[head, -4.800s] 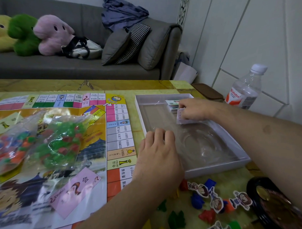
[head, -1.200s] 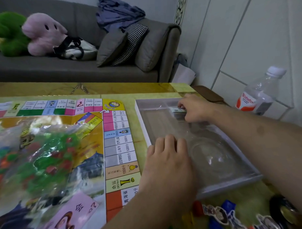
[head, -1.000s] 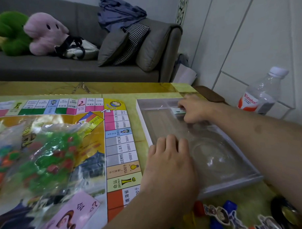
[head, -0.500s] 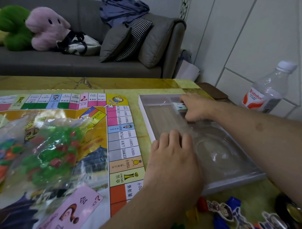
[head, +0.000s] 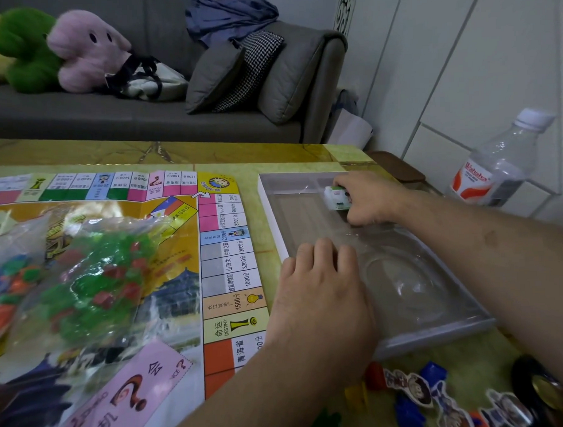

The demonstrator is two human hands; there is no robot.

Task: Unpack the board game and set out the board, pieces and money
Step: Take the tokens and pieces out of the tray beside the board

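On the left the bags of pieces (head: 81, 277) lie on the unfolded board (head: 224, 247); the left hand (head: 321, 295) lies flat, fingers straight, pressing the box tray (head: 437, 335) to the tabletop; further right the right hand (head: 366, 197) pinches the money stack (head: 336, 197) at the tray's far corner — best lifted squarely, the tray pinned down so the clear liner stays put

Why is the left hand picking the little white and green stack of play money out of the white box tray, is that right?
Not quite. In the head view the right hand grips the white and green stack of play money in the white box tray. The left hand only rests on the tray's near edge.
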